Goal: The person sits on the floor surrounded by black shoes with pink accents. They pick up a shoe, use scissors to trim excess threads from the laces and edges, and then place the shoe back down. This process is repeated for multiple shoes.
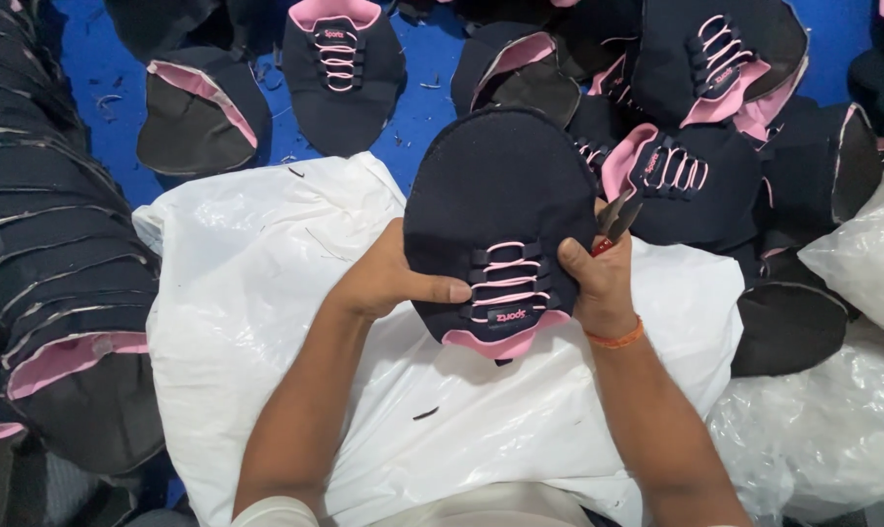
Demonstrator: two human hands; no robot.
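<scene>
Fingers (452, 290) of both hands grasp a dark navy shoe upper (500, 195), pink laces and lining toward 6 o'clock; right hand (600, 283) also clenches small snips (616, 220).

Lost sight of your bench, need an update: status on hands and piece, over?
Left hand and right hand grip the navy shoe upper over the white plastic sheet. Right also holds small snips. More uppers piled around, none blocking.
</scene>
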